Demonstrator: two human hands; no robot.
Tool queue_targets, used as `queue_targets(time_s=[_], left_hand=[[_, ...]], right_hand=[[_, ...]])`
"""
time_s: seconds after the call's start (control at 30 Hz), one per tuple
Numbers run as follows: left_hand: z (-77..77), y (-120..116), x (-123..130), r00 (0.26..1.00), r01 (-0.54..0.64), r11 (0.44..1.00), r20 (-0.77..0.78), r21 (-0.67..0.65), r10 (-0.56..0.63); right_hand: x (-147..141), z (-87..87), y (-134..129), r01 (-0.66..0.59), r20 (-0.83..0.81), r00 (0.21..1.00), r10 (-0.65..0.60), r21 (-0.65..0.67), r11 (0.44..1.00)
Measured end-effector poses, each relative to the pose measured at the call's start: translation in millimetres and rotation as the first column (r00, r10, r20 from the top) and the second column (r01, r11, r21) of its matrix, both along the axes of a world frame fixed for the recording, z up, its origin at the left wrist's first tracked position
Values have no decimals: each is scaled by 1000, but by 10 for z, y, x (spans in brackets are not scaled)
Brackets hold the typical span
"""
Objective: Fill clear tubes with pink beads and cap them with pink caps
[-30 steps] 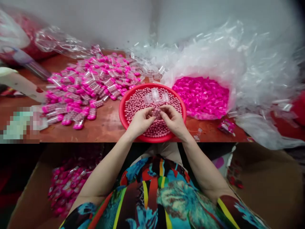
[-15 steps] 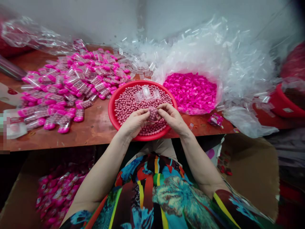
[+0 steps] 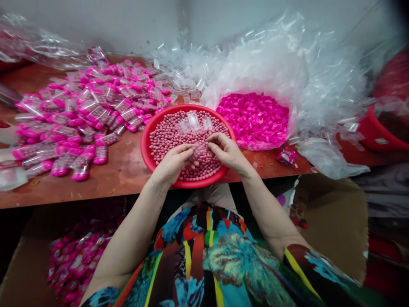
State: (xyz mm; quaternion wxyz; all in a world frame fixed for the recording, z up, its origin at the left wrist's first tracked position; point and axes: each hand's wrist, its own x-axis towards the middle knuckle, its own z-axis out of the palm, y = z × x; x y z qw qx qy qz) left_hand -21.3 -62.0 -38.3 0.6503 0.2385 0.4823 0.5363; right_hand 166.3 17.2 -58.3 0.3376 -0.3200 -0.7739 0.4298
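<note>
A red basin (image 3: 146, 147) filled with small pink beads (image 3: 166, 136) stands at the table's front edge. Several clear plastic pieces (image 3: 193, 121) rest on the beads. Over the basin, my left hand (image 3: 177, 161) pinches a small clear container (image 3: 200, 151), which seems to have beads in it. My right hand (image 3: 226, 152) is at the container's other side, thumb and forefinger curled close together; whether they touch it or hold anything is too blurred to tell.
Pink-capped bead containers (image 3: 96, 106) are heaped on the left of the table (image 3: 118, 170). Bright pink caps (image 3: 255, 119) fill a bag right of the basin, beside piled clear plastic (image 3: 329, 85). Cardboard boxes (image 3: 335, 217) stand below.
The view has shifted slightly. My hands have drawn a little apart, and the container between them is tilted differently.
</note>
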Motion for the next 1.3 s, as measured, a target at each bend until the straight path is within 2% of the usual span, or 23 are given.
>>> queue_targets(time_s=[0.07, 0.17, 0.2, 0.27, 0.33, 0.37, 0.43, 0.5, 0.63, 0.73, 0.83, 0.9, 0.93, 1.0, 1.03, 1.1, 1.13, 1.2, 1.3], left_hand=[[14, 12, 12, 993, -69, 998, 94, -14, 70], [42, 32, 38, 971, -44, 999, 236, -23, 49], [50, 38, 45, 967, -32, 999, 250, -39, 41], [61, 50, 56, 971, -48, 994, 227, -100, 70], [70, 59, 61, 976, -88, 984, 183, -157, 117], [74, 61, 61, 976, -106, 979, 169, -172, 135], [78, 62, 62, 977, -117, 978, 158, -172, 144], [79, 59, 63, 978, -108, 983, 159, -149, 132], [66, 39, 69, 974, -117, 986, 181, -120, 137], [47, 18, 82, 974, -113, 989, 188, -96, 129], [20, 3, 102, 976, -96, 991, 188, -91, 112], [-4, 0, 114, 977, -79, 993, 192, -92, 95], [-18, -2, 120, 977, -75, 993, 195, -88, 90], [-45, -9, 129, 975, -84, 994, 202, -66, 96], [-59, -14, 134, 974, -90, 995, 205, -47, 98], [-85, -28, 142, 973, -97, 995, 210, 2, 94], [-96, -35, 147, 973, -96, 995, 212, 23, 89], [-109, -50, 154, 974, -96, 994, 211, 43, 85], [-106, -66, 166, 979, -96, 994, 184, 44, 86]], right_hand=[[12, -59, -32, 35, 22, 999, -38, 130, 991], [170, -122, -20, 17, 33, 999, -28, 303, 953], [269, -145, 25, 89, 3, 996, -94, 302, 949], [511, -208, 193, 349, -61, 937, -344, 223, 910], [739, -304, 442, 574, -66, 819, -571, 122, 810], [819, -362, 578, 624, -54, 781, -622, 103, 775], [874, -485, 834, 648, -30, 760, -649, 104, 754], [804, -599, 1025, 649, -15, 758, -652, 114, 752], [602, -726, 1158, 683, -38, 728, -685, 132, 719], [601, -668, 1086, 720, -87, 693, -715, 129, 682], [616, -436, 893, 755, -158, 656, -738, 114, 646], [537, -195, 688, 734, -212, 675, -707, 92, 673], [463, -64, 566, 661, -252, 735, -630, 55, 749], [264, 171, 314, 392, -243, 890, -385, -24, 920], [152, 256, 196, 258, -207, 944, -257, -24, 966], [-55, 334, 11, 70, -152, 986, -70, -3, 998], [-138, 330, -52, 34, -141, 989, -34, -1, 999], [-247, 268, -124, 55, -166, 984, -63, -55, 997], [-298, 151, -151, 157, -191, 964, -187, -164, 974]])
